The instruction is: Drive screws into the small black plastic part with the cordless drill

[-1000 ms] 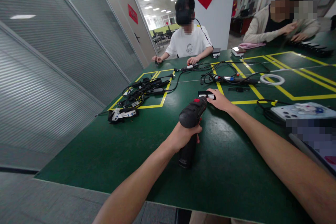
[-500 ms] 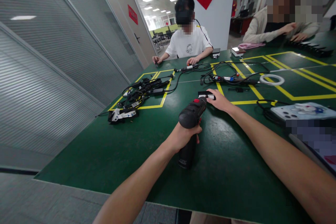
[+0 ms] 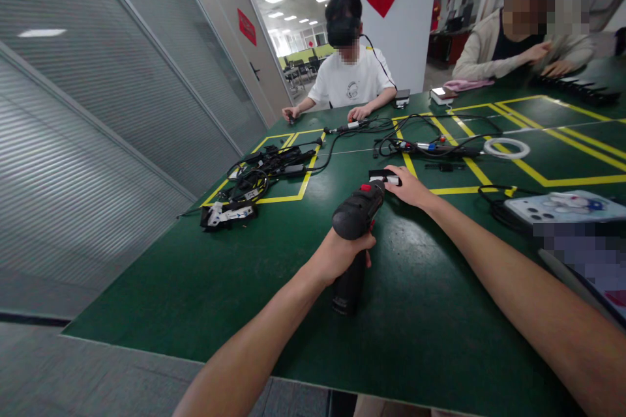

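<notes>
Running this remotely, I've got my left hand [image 3: 342,253] wrapped round the drill [image 3: 359,210] and right hand [image 3: 405,187] gripping the little block [image 3: 375,174] on the tabletop [image 3: 430,313], so I'd square up and go easy.

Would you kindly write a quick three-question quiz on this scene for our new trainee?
1. Which hand grips the drill?
2. True or false: the right hand is touching the white ring.
3. Choose one: what colour is the tape on the table? A) red B) yellow C) blue

Key:
1. The left hand.
2. False; it holds a small black-and-white piece.
3. B
</notes>
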{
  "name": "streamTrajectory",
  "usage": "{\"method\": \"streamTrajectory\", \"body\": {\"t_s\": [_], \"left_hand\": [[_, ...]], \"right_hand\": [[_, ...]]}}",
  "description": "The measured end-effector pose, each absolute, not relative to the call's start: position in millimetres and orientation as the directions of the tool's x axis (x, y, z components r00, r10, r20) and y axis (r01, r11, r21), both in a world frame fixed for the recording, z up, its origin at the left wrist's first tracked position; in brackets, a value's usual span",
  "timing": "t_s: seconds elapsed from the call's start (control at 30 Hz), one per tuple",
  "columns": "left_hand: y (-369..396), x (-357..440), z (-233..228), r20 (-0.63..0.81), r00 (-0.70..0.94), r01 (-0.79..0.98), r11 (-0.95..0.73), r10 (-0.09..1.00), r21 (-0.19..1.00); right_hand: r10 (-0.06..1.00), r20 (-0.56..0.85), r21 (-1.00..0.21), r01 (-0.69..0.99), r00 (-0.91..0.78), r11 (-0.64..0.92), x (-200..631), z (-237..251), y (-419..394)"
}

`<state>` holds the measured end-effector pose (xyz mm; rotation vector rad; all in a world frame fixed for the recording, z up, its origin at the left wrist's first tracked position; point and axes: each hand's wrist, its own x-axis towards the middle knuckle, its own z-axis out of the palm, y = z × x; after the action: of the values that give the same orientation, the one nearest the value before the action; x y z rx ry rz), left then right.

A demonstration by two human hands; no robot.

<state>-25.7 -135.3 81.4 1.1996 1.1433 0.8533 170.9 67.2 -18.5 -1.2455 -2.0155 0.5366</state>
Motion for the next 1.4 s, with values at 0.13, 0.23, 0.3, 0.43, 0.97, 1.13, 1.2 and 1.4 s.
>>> {"method": "streamTrajectory", "body": {"t_s": [0.13, 0.23, 0.3, 0.43, 0.97, 1.13, 1.2, 1.4], "left_hand": [[-134.9, -27.2, 79.6, -0.206, 0.246, 0.073, 0.193, 0.947, 0.978], [-135.0, -27.5, 79.8, -0.214, 0.248, 0.077, 0.201, 0.945, 0.977], [-135.3, -27.0, 80.6, -0.212, 0.245, 0.072, 0.200, 0.946, 0.977], [-136.4, -25.1, 83.9, -0.214, 0.243, 0.076, 0.201, 0.946, 0.977], [-136.7, -25.2, 84.7, -0.210, 0.255, 0.085, 0.194, 0.944, 0.977], [-136.2, -26.4, 83.1, -0.195, 0.262, 0.091, 0.177, 0.945, 0.980], [-136.0, -26.9, 82.4, -0.192, 0.257, 0.091, 0.174, 0.947, 0.980], [-135.8, -27.0, 80.7, -0.190, 0.254, 0.068, 0.179, 0.948, 0.982]], "right_hand": [[0.891, 0.344, -0.660, 0.599, -0.296, 0.454, 170.8, -18.1, 66.8], [0.890, 0.351, -0.658, 0.599, -0.292, 0.456, 170.6, -18.2, 66.2], [0.888, 0.353, -0.658, 0.597, -0.294, 0.459, 170.7, -18.0, 65.6], [0.889, 0.352, -0.664, 0.591, -0.293, 0.458, 171.0, -17.5, 65.4], [0.890, 0.349, -0.663, 0.593, -0.295, 0.457, 170.4, -17.6, 65.9], [0.880, 0.367, -0.663, 0.579, -0.302, 0.475, 170.4, -20.2, 67.5], [0.877, 0.371, -0.663, 0.575, -0.305, 0.480, 170.6, -20.7, 67.5], [0.888, 0.353, -0.669, 0.584, -0.294, 0.459, 170.2, -20.8, 68.3]]}}
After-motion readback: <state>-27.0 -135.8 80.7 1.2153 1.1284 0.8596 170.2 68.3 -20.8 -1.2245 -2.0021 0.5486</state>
